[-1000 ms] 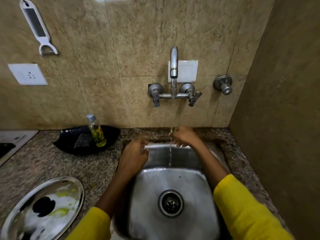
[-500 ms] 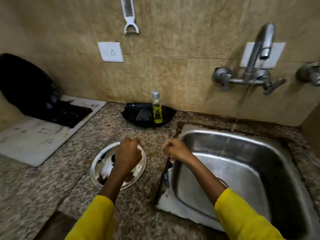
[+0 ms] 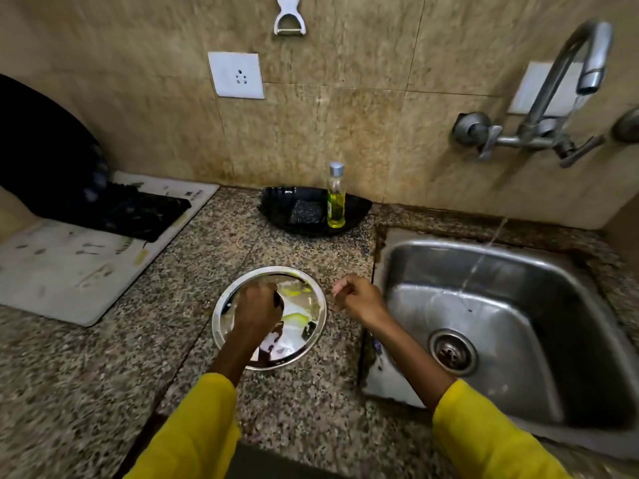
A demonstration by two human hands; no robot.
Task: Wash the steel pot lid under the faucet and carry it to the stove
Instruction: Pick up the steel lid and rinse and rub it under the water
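The round steel pot lid (image 3: 304, 316) lies flat on the granite counter, left of the sink (image 3: 511, 326). My left hand (image 3: 257, 311) is closed over the lid's middle, around its dark knob, which is mostly hidden under my fingers. My right hand (image 3: 359, 299) hovers just right of the lid with fingers curled and nothing in it. The faucet (image 3: 570, 74) on the wall at upper right runs a thin stream into the sink. The white stove (image 3: 86, 250) sits at the far left of the counter with a black shape on it.
A black tray (image 3: 276, 202) against the wall holds a scrub pad (image 3: 306, 212) and a bottle of yellow liquid (image 3: 336, 198). A socket (image 3: 237, 75) and a hanging peeler (image 3: 289, 15) are on the wall. The counter's front edge is close to me.
Both hands left the running water in the sink and moved left. My left hand came down on the lid's knob. The view swung left to the counter and stove.
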